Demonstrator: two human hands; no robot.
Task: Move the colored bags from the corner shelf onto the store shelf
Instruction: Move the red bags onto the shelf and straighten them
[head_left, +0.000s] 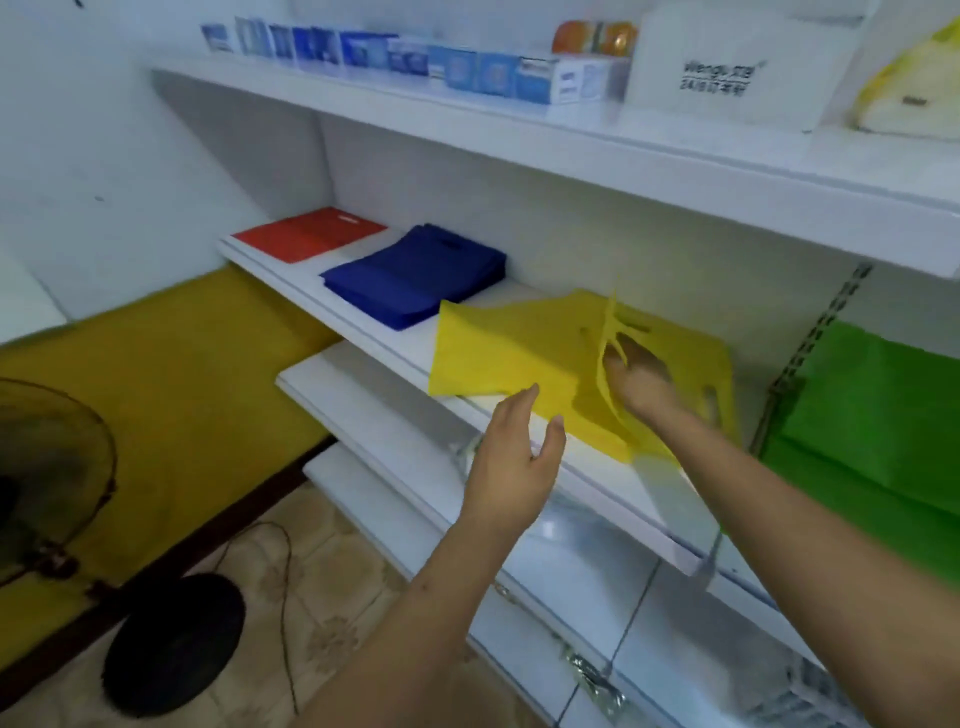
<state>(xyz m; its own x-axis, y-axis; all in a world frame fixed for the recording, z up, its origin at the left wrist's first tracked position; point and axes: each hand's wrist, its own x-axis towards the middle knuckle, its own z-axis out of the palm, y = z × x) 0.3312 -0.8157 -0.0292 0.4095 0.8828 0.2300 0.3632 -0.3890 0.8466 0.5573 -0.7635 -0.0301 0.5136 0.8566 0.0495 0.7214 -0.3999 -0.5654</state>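
On the white store shelf (363, 332) lie a flat red bag stack (309, 234) at the far left and a blue bag stack (415, 275) beside it. A stack of yellow bags (498, 353) rests on the shelf's middle, partly over the front edge. My right hand (644, 379) grips the yellow bags near their cut-out handles, with some sheets lifted around the fingers. My left hand (514, 462) hovers open just in front of the shelf edge, fingertips close to the yellow stack. Green bags (872, 410) lie on the shelf section to the right.
The upper shelf (519, 140) holds a row of blue and white boxes (415, 62), a white bag (727, 67) and a yellow-white bag (909, 88). Lower white shelves (389, 415) jut out below. A fan (52, 467) with a black base (171, 644) stands on the tiled floor at left.
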